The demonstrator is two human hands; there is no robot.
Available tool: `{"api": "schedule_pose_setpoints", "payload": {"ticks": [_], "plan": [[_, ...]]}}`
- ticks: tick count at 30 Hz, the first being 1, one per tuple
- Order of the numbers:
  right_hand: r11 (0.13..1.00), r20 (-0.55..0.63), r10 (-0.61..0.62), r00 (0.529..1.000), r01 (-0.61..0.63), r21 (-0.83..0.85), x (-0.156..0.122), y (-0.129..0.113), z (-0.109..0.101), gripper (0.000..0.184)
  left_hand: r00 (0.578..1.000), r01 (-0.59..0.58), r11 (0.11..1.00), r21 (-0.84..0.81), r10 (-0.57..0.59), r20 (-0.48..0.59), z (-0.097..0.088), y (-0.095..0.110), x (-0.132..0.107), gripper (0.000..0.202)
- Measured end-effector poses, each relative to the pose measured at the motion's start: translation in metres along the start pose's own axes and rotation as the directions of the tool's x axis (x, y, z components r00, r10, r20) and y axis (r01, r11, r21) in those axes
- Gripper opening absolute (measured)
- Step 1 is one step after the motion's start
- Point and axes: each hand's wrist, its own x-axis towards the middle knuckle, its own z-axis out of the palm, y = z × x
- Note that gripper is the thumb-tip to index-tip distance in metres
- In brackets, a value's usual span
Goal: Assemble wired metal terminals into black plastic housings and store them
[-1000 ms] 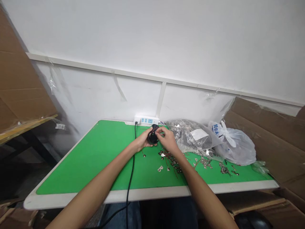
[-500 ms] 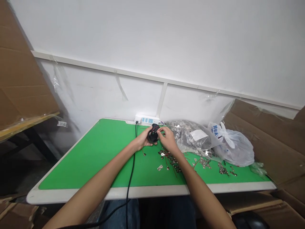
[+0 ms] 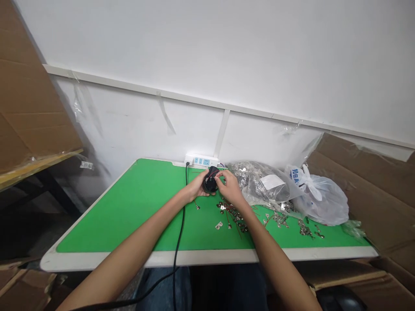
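A round black plastic part [image 3: 211, 183] is held above the far side of the green table mat by my left hand [image 3: 196, 188], whose fingers wrap its left side and underside. A thin red wire [image 3: 214, 172] crosses the top of the black part. My right hand [image 3: 229, 186] pinches at the right end of this wire, against the part's right edge; the fingertips are too small to make out fully. Small metal contact pieces [image 3: 240, 224], some with red wires, lie in a loose pile under my right forearm. One wired piece [image 3: 198, 207] lies below my left hand.
A white power strip [image 3: 202, 160] sits against the wall, with a black cable [image 3: 180, 233] running down across the green mat [image 3: 123, 216]. To the right are a clear bag of metal pieces [image 3: 259, 181] and a tied white plastic bag [image 3: 324, 201]. Cardboard [image 3: 366, 185] stands on the right.
The black part has tilted slightly in my left hand, showing its face differently. My right hand stays pinched at its right edge. The whole view has shifted a little.
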Motion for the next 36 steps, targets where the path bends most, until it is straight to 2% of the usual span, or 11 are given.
{"api": "schedule_pose_setpoints", "payload": {"ticks": [10, 19, 25, 31, 36], "plan": [[0.995, -0.048, 0.072, 0.996, -0.068, 0.075, 0.002, 0.002, 0.0, 0.013, 1.0, -0.005, 1.0, -0.027, 0.005, -0.002, -0.001, -0.001, 0.0, 0.056], [0.981, -0.01, 0.118, 0.993, -0.115, 0.157, 0.005, 0.01, -0.002, 0.015, 0.999, -0.015, 0.999, -0.053, 0.017, 0.038, -0.005, -0.004, 0.004, 0.061], [0.989, 0.004, 0.082, 0.997, -0.082, 0.123, 0.004, 0.008, -0.003, 0.011, 1.0, -0.015, 0.999, -0.032, 0.016, 0.024, -0.004, -0.002, 0.003, 0.06], [1.0, 0.045, 0.002, 0.999, -0.002, -0.015, 0.001, 0.002, -0.004, 0.009, 1.0, -0.009, 1.0, 0.006, 0.009, -0.012, -0.001, -0.005, 0.004, 0.06], [0.999, 0.09, -0.044, 0.995, 0.046, -0.019, 0.0, -0.002, -0.006, 0.009, 0.998, -0.029, 1.0, 0.002, 0.029, -0.053, 0.002, -0.005, 0.002, 0.052]]}}
